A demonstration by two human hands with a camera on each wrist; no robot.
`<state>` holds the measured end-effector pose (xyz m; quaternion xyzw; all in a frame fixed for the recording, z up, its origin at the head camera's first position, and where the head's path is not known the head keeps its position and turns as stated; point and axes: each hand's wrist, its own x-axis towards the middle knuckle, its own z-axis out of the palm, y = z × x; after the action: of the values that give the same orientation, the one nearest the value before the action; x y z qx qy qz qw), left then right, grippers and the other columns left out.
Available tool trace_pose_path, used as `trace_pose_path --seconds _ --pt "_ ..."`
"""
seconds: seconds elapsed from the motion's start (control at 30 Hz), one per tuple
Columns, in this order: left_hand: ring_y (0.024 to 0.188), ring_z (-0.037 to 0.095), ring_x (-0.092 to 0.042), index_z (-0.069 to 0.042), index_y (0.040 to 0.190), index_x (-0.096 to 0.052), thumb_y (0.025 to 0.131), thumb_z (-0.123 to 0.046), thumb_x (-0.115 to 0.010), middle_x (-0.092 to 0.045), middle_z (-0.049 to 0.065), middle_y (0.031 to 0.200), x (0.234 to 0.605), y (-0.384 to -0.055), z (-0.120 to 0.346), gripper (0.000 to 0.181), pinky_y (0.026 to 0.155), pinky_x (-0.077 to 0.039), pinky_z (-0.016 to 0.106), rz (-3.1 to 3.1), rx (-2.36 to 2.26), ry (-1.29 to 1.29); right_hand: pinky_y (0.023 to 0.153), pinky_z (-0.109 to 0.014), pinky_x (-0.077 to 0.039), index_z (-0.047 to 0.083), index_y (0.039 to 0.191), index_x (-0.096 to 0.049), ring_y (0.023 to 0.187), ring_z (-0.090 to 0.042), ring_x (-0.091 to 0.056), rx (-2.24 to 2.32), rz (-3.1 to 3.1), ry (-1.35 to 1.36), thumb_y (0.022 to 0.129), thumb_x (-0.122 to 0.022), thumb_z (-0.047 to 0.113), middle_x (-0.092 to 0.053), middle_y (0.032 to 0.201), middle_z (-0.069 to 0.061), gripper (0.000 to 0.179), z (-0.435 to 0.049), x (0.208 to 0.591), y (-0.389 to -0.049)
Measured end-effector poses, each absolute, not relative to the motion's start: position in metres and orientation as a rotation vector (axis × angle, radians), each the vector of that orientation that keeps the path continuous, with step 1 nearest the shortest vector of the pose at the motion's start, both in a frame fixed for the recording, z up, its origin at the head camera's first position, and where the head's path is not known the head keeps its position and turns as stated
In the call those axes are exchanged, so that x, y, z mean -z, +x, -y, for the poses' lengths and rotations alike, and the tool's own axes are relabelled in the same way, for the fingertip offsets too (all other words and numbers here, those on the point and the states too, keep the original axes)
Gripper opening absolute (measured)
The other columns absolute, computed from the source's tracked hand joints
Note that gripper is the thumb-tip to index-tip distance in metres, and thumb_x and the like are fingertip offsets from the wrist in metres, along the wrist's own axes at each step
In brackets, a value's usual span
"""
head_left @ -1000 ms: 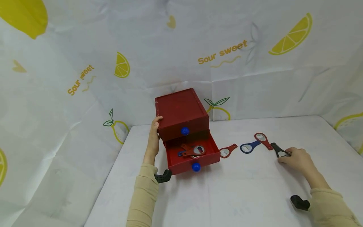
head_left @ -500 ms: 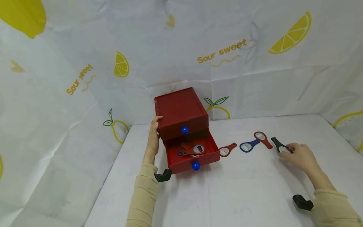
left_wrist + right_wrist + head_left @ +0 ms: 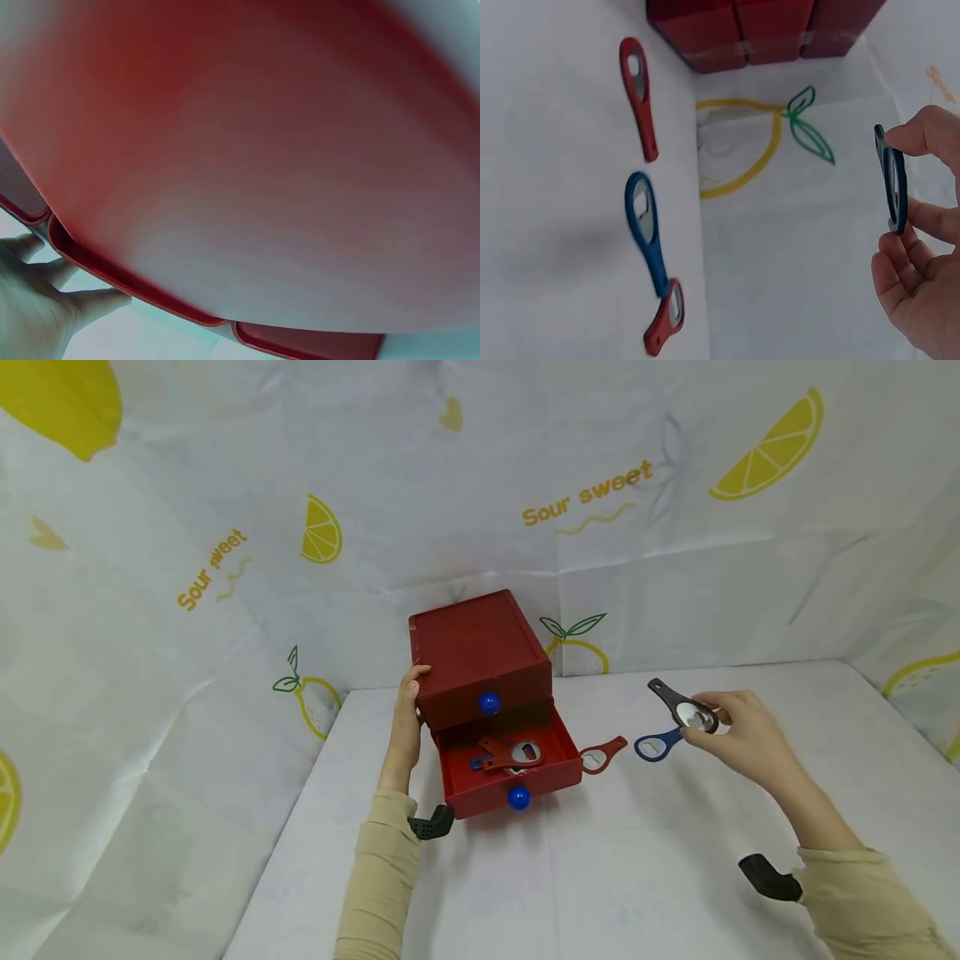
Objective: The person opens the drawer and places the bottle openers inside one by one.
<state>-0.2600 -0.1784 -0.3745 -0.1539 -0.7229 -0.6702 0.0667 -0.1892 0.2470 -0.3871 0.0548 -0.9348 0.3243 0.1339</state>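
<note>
My right hand (image 3: 750,735) pinches a black bottle opener (image 3: 666,695) by its round end, raised above the table; its thumb and fingertips grip the opener (image 3: 900,191) in the right wrist view. My left hand (image 3: 406,718) rests against the left side of a red drawer cabinet (image 3: 480,639), fingertips at the top edge. In the left wrist view the fingers (image 3: 101,301) lie extended along the cabinet's rim. The pulled-out lower drawer (image 3: 551,783) holds several bottle openers, an orange-red one (image 3: 498,763) on top.
A red bottle opener (image 3: 617,747) lies right of the drawer, and farther right a blue one (image 3: 670,740). Another red opener (image 3: 660,331) touches the blue one, mostly hidden in the head view. Behind stands a white lemon-print backdrop (image 3: 675,610).
My right hand has lifted the black bottle opener off the table and carried it left, over the red and blue openers. The left hand and cabinet have stayed in place.
</note>
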Motion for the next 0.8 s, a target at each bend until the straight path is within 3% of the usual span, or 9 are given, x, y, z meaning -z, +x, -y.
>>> trace_pose_path --seconds 0.2,0.43,0.63,0.8 --pt "0.122 0.026 -0.034 -0.013 0.136 -0.035 0.097 -0.029 -0.019 -0.022 0.010 0.150 0.373 -0.261 0.177 0.045 0.094 -0.034 0.042 2.183 2.007 -0.472 0.070 -0.031 -0.040 0.001 0.116 -0.059 0.096 -0.031 -0.049 -1.048 2.638 0.335 0.076 -0.072 0.017 -0.050 0.112 -0.018 0.045 -0.207 0.366 -0.190" --pt "0.124 0.026 -0.033 -0.012 0.136 -0.035 0.098 -0.027 -0.018 -0.020 0.008 0.151 0.373 -0.262 0.176 0.044 0.093 -0.034 0.043 2.177 2.013 -0.462 0.081 -0.044 -0.046 0.005 0.115 -0.061 0.102 -0.029 -0.051 -1.137 2.642 0.591 0.074 -0.073 0.012 -0.055 0.113 -0.013 0.043 -0.156 0.364 -0.201" --pt "0.124 0.026 -0.033 -0.013 0.136 -0.034 0.098 -0.029 -0.018 -0.021 0.008 0.151 0.375 -0.261 0.176 0.044 0.094 -0.034 0.042 2.185 2.010 -0.452 0.077 -0.037 -0.046 0.007 0.115 -0.063 0.101 -0.024 -0.050 -1.152 2.735 0.762 0.074 -0.072 0.019 -0.057 0.113 -0.012 0.043 -0.122 0.368 -0.216" --pt "0.124 0.026 -0.034 -0.013 0.136 -0.034 0.098 -0.029 -0.017 -0.021 0.009 0.151 0.374 -0.260 0.177 0.044 0.093 -0.034 0.042 2.188 2.001 -0.449 0.085 -0.047 -0.041 0.010 0.112 -0.065 0.104 -0.025 -0.052 -1.057 2.805 0.871 0.073 -0.070 0.026 -0.060 0.112 -0.010 0.043 -0.104 0.376 -0.229"
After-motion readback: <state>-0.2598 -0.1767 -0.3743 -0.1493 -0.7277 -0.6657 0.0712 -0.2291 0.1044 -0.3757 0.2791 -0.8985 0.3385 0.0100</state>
